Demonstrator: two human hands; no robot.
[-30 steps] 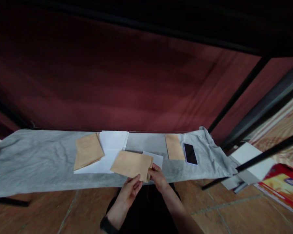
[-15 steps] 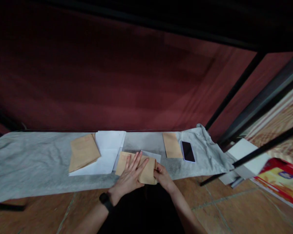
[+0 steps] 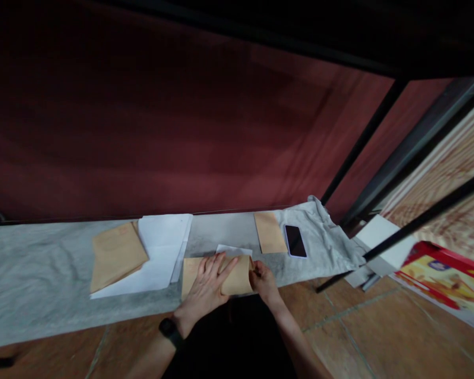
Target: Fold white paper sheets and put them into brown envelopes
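Far left on the draped desk I see one brown bundle over white sheets (layers uncountable from here); then my left hand, fingers spread flat on one brown envelope, its right end clamped in my right hand's fingers; then one tan envelope, one phone.

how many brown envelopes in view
3 at least: a brown envelope overlapping white sheets, another under the left hand, a third beside the phone. More may be hidden beneath these.

Left fingers spread, right fingers (seemingly) curled
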